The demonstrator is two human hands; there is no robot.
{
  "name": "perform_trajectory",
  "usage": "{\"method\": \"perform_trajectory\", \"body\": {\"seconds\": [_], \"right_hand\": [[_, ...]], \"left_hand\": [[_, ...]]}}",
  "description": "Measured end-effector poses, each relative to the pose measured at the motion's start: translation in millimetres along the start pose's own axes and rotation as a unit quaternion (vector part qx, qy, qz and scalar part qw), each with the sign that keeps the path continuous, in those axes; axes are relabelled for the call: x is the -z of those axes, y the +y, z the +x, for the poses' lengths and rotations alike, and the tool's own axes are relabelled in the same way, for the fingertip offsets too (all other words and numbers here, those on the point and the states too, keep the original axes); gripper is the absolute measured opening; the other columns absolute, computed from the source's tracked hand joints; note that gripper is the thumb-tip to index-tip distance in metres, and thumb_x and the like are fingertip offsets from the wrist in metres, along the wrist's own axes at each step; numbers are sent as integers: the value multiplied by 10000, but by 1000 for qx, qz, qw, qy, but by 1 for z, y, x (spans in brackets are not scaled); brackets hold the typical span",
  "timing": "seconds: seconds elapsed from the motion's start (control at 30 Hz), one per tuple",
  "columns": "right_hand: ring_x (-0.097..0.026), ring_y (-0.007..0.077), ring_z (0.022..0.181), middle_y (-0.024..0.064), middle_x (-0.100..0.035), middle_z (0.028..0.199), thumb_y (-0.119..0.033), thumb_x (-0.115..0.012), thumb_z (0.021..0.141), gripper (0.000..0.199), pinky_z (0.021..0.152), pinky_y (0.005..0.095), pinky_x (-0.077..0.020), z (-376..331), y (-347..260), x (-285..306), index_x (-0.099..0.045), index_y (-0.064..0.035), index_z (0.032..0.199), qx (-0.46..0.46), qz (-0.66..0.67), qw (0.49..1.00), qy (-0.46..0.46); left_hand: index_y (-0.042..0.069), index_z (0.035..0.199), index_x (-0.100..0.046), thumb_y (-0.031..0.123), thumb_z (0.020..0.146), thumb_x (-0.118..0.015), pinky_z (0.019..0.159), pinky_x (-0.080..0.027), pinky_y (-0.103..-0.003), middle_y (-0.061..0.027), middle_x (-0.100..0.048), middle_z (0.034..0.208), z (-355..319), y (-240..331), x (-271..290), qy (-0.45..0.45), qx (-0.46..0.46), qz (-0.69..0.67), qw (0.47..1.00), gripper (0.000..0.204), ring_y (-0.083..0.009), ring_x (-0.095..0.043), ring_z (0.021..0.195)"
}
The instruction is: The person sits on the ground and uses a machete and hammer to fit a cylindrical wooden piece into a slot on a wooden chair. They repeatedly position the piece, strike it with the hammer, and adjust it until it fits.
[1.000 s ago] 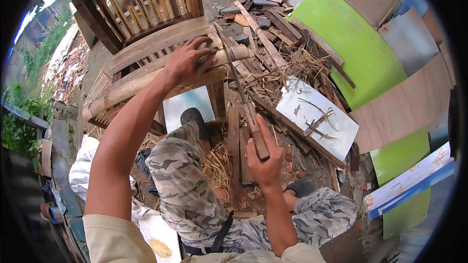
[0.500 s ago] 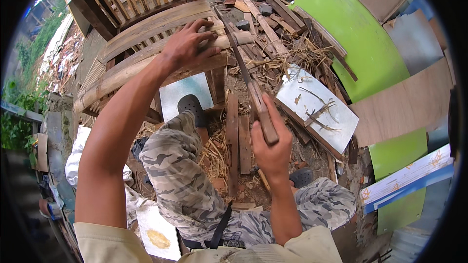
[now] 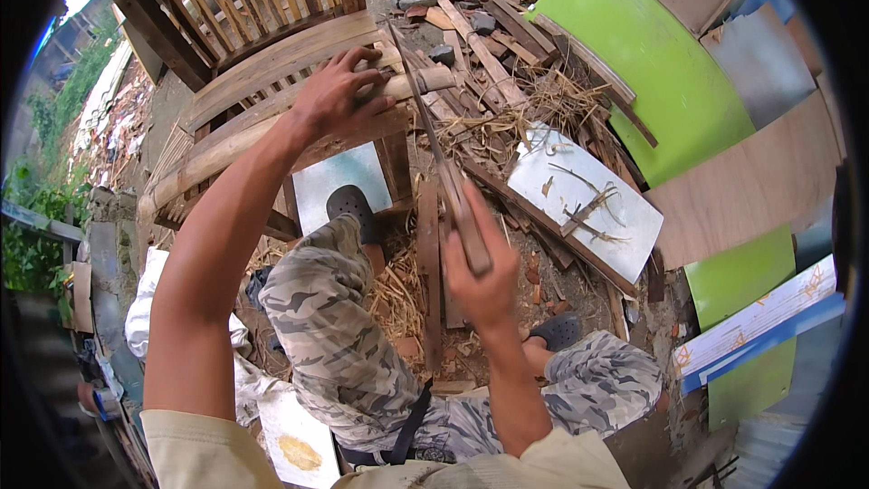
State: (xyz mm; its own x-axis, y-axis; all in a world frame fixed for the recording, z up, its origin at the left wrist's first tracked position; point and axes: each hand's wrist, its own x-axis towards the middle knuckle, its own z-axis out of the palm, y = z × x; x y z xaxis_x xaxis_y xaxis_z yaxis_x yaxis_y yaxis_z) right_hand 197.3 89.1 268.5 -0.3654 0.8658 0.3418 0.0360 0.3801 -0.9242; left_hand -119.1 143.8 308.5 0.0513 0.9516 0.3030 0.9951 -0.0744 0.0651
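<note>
Two hands are showing on my feed: with the right hand point(image 3: 487, 282) I am gripping the handsaw point(image 3: 446, 172), whose blade is crossing the round pole point(image 3: 213, 154) along the bench point(image 3: 281, 54); the left hand point(image 3: 333, 98) is resting on it, fingers spread.

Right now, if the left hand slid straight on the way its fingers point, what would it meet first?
Most likely the saw blade, which in this view lies just beyond the left hand; the exact depth between them is unclear.

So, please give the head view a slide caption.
Left hand on pole, right hand holding a saw across it.
</note>
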Motion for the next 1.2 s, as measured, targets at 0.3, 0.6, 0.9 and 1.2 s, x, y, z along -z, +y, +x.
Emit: {"method": "perform_trajectory", "body": {"seconds": [0.3, 0.6, 0.9, 1.2], "right_hand": [[-763, 269, 935, 246, -705, 1189, -8, -597, 854, 603, 775, 327, -573, 40, -8, 9, -536, -26, 1453, -77, -7, 996, -51], [-765, 252, 880, 262, -698, 1190, -6, -588, 851, 588, 749, 335, -577, -48, -13, 26, -548, -13, 1438, -70, 8, 997, -14], [-717, 127, 756, 272, -722, 1056, -2, -584, 848, 570, 659, 296, -549, 25, 2, -7, -570, -3, 1418, -28, -12, 1000, 1], [-735, 185, 790, 278, -717, 1113, -27, -591, 845, 569, 684, 320, -562, 52, -10, -7, -570, 5, 1413, -31, -13, 999, -4]], "left_hand": [[80, 1116, -742, 408, 911, -723, 1078, -448, -496, -151, -546, 1417, 2, 2, -8, 27, -23, -8, 999, 387, -375, -519, 1316], [73, 1130, -744, 426, 909, -716, 1084, -435, -513, -157, -557, 1397, -13, 8, -5, 25, -16, -5, 1000, 416, -370, -525, 1306], [81, 1123, -760, 450, 914, -705, 1072, -436, -517, -158, -546, 1420, -3, 12, -5, -13, -9, -31, 999, 428, -374, -526, 1311], [85, 1101, -763, 446, 899, -726, 1056, -448, -509, -156, -561, 1398, 8, 8, -8, 28, -23, -20, 999, 415, -386, -548, 1277]]}}
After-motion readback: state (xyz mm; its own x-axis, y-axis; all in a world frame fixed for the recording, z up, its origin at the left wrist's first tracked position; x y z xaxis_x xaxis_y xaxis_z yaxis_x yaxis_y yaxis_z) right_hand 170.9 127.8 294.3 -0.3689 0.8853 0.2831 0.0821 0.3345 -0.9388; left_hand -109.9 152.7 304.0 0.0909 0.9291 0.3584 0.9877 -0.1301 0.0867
